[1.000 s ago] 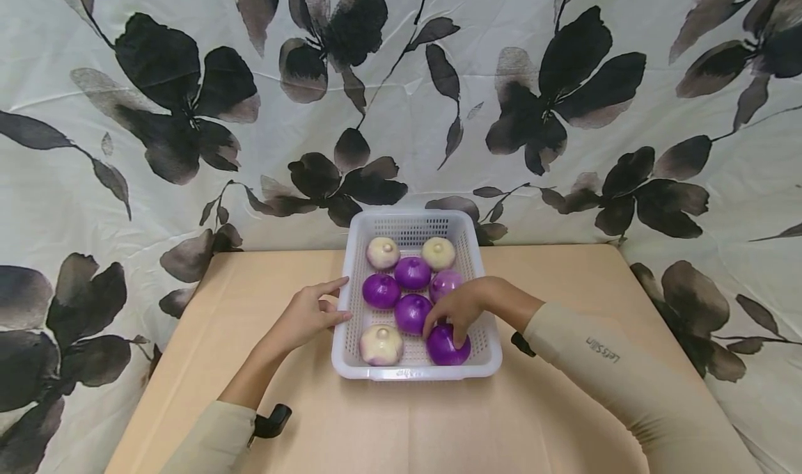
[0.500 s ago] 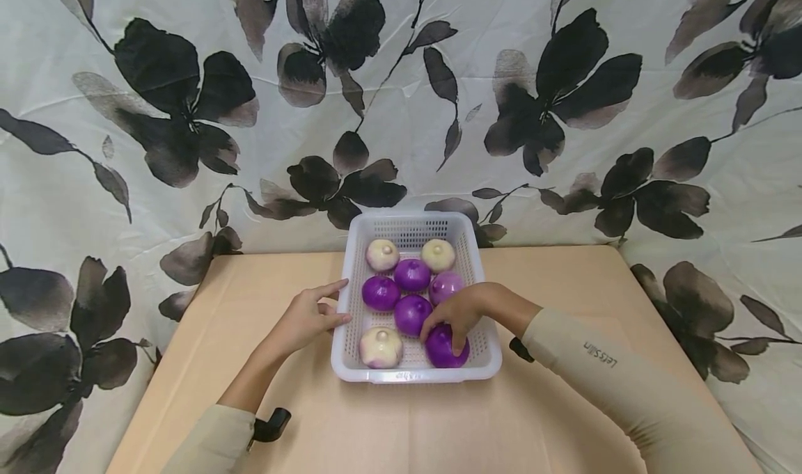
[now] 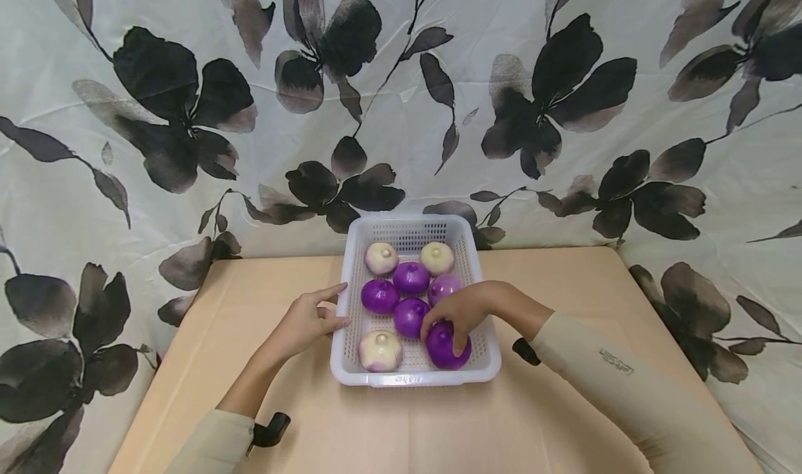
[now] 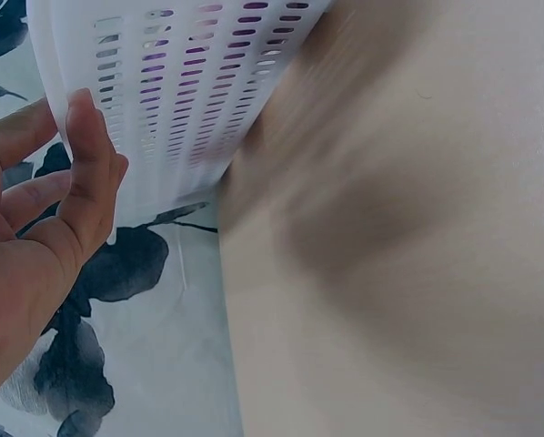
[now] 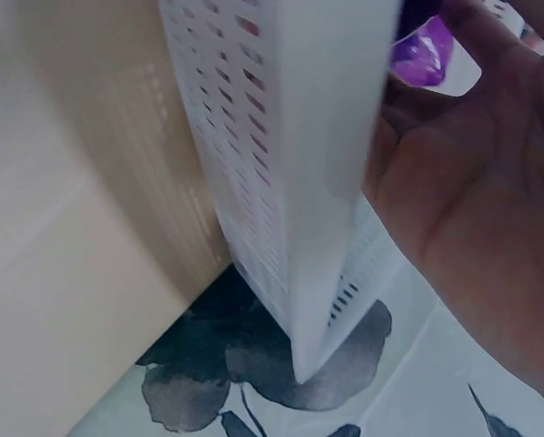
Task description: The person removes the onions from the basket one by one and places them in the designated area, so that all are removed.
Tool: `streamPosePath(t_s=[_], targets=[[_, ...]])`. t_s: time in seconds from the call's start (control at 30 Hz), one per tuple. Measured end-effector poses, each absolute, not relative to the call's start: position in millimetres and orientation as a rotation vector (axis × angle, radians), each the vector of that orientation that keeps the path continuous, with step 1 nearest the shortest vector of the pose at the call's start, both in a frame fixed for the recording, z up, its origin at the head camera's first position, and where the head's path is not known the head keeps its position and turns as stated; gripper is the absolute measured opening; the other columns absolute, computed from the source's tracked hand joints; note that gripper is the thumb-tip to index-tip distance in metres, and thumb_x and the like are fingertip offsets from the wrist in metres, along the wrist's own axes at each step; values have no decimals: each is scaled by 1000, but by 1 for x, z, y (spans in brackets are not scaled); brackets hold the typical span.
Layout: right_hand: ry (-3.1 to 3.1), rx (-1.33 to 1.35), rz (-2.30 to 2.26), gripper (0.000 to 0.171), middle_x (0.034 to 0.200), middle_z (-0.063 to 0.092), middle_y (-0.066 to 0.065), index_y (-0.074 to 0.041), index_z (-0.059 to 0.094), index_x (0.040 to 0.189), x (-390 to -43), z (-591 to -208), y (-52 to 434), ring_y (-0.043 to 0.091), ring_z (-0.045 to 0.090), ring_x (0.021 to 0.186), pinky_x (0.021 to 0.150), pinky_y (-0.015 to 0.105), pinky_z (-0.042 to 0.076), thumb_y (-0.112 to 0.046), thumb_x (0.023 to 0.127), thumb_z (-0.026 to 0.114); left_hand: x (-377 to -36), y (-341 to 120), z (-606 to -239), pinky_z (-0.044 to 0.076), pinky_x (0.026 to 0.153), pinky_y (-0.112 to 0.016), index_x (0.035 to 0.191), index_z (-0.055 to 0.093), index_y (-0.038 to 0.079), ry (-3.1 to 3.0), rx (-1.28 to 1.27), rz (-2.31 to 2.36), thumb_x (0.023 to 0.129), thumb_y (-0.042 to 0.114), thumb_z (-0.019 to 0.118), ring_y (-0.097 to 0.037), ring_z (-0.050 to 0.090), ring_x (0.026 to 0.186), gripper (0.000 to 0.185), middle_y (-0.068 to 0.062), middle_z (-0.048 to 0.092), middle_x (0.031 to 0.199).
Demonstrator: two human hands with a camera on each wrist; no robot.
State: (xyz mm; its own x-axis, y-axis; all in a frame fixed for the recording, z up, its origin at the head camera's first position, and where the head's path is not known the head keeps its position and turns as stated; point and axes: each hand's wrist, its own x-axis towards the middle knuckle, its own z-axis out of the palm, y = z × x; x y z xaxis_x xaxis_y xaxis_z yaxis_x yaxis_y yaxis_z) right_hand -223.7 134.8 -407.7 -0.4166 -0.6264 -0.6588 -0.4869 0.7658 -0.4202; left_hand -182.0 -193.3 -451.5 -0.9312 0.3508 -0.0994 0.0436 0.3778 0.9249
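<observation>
A white plastic basket (image 3: 413, 378) holds peeled onions. Its left rim is held by my left hand (image 3: 307, 324), thumb and index finger at the edge; in the left wrist view, bent fingers (image 4: 90, 173) sit against the outer side of the rim. Reaching over the right side, my right hand (image 3: 460, 314) grips a red onion (image 3: 441, 352) in the front right corner, fingers curled over its top. Other red onions, one of them the middle red onion (image 3: 410, 317), lie close by. A white onion (image 3: 380, 351) sits front left. In the right wrist view my palm (image 5: 472, 191) hides most of the gripped onion.
Two more white onions, the back left one (image 3: 381, 258) and the back right one (image 3: 436, 258), sit at the basket's far end. The tan table (image 3: 313, 418) ends just behind the basket, where a floral cloth (image 3: 401, 112) hangs.
The view has tilted slightly, so everything sits a little lower in the picture. Both hands keep their places at the basket and the onion.
</observation>
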Motion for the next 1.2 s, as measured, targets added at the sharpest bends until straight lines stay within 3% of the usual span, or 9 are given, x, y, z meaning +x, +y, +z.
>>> streamPosePath(t_s=[0.3,0.5,0.67,0.9,1.0,1.2], targets=[[2118,-912,-400,64,143,51,1,-38,63,136,-224,-390,154,21,53,131,108,39,51,-16,81,87,-183,-192,-454,65,71,-48,155,41,-5,2399,323,1524,92,2,75,-16,72,75,72,-30,57,131],[2119,-1005,-601,62,140,49,2,-31,64,138,-222,-381,170,22,52,130,110,41,49,-14,82,86,-182,-192,-450,64,68,-45,154,41,-5,2399,349,1527,92,3,76,-18,72,72,72,-31,58,131],[2090,-1020,-793,61,149,48,10,-23,62,142,-220,-380,187,31,51,134,109,48,51,-16,85,84,-183,-192,-449,64,68,-46,154,41,-6,2399,350,1530,92,3,76,-18,71,72,72,-32,57,132],[2148,-999,-1018,65,150,52,8,-17,58,147,-223,-382,214,30,54,133,104,46,55,-19,88,83,-183,-192,-452,65,66,-39,153,41,-7,2389,367,1544,92,3,75,-17,71,74,71,-33,58,130],[2191,-989,-1099,66,148,53,9,-12,57,147,-224,-385,223,30,55,132,104,46,55,-18,87,83,-182,-193,-452,65,67,-42,153,41,-7,2397,359,1539,92,3,75,-17,72,74,71,-32,58,130],[2339,-889,-1179,67,147,54,14,-13,55,148,-225,-391,242,33,59,129,108,54,52,-18,87,84,-181,-192,-450,64,66,-40,153,43,-5,2429,357,1511,92,4,75,-17,71,71,70,-30,59,130]])
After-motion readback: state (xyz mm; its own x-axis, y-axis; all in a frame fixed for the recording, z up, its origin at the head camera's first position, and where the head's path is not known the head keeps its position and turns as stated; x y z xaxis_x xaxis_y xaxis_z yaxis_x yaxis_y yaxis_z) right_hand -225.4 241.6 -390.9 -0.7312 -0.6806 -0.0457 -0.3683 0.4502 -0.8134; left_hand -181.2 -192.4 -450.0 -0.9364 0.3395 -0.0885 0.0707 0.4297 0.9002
